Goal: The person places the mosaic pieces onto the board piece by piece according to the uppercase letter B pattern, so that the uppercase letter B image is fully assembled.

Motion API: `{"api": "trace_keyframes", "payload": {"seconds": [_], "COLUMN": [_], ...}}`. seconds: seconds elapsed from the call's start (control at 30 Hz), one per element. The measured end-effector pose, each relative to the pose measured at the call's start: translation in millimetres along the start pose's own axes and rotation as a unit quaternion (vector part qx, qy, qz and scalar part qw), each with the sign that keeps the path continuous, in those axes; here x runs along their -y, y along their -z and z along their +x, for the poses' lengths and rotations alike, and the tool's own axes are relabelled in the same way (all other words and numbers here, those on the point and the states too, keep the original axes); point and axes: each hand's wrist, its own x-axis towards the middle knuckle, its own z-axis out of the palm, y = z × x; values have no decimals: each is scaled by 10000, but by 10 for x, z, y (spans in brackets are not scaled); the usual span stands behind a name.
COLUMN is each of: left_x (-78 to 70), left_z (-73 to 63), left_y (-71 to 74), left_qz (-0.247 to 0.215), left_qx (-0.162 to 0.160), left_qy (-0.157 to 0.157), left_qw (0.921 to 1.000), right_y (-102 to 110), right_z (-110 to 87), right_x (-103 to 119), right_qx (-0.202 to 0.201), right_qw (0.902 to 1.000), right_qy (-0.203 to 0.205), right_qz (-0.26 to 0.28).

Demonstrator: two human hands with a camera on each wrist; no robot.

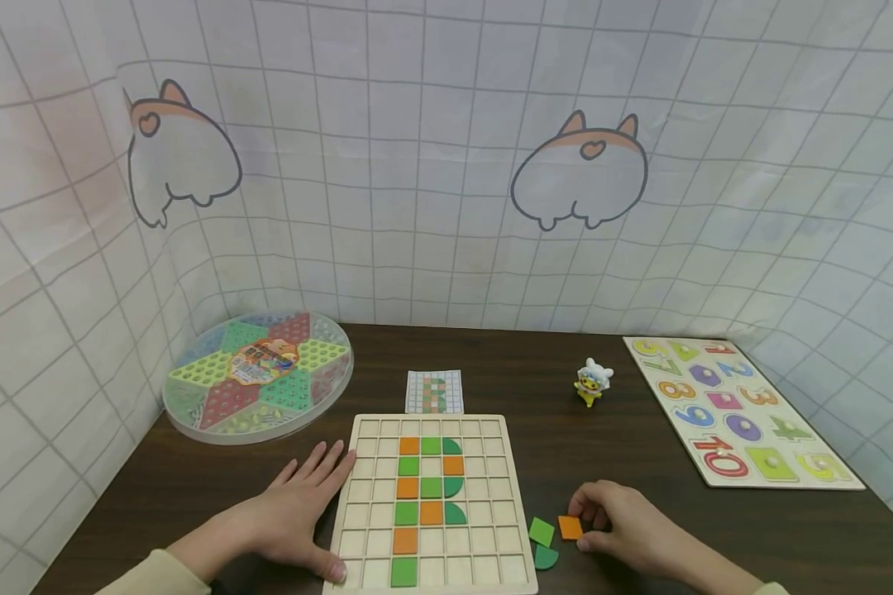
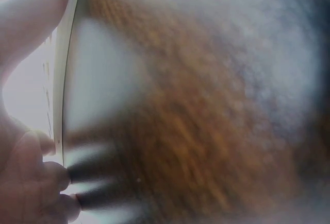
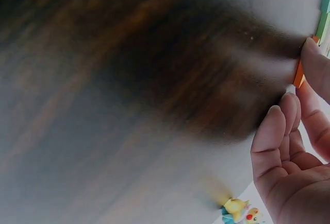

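Observation:
The square wooden grid board (image 1: 357,487) lies flat, with orange and green tiles set in its middle columns. My left hand (image 1: 290,516) is spread at the board's left side, its fingers straight and its thumb on the near left corner. In the left wrist view the thumb (image 2: 31,18) and fingertips meet the board's edge (image 2: 61,74). To the right of the board, my right hand (image 1: 628,525) pinches an orange square tile (image 1: 570,527) between thumb and finger. A loose green square tile (image 1: 542,531) and a dark green quarter-round tile (image 1: 546,557) lie just left of it.
Behind the board lies a pattern card (image 1: 435,390). A round Chinese checkers set (image 1: 260,376) sits at the back left. On the right are a small yellow and white figurine (image 1: 592,382) and a number puzzle board (image 1: 737,413). Gridded cloth walls enclose the dark table.

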Motion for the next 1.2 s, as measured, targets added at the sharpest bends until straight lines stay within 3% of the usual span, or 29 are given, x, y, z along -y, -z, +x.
{"api": "trace_keyframes", "payload": {"seconds": [0.2,0.4,0.63,1.2], "left_x": [-1,-7,-16,-7], "left_z": [0,-6,-11,-10], "left_y": [0,-1,6,5], "left_qz": [-8,-5,-11,-25], "left_qx": [6,9,-9,-44], "left_qy": [12,-2,7,-24], "left_qw": [10000,10000,10000,10000], "right_y": [113,110,70,-378], "right_z": [-114,-121,-80,148], "right_x": [400,470,656,1378], "right_qx": [-46,-298,-609,408], "right_qw": [9997,9993,9965,9881], "right_qy": [-239,-211,138,729], "right_qz": [21,117,554,1294]}}
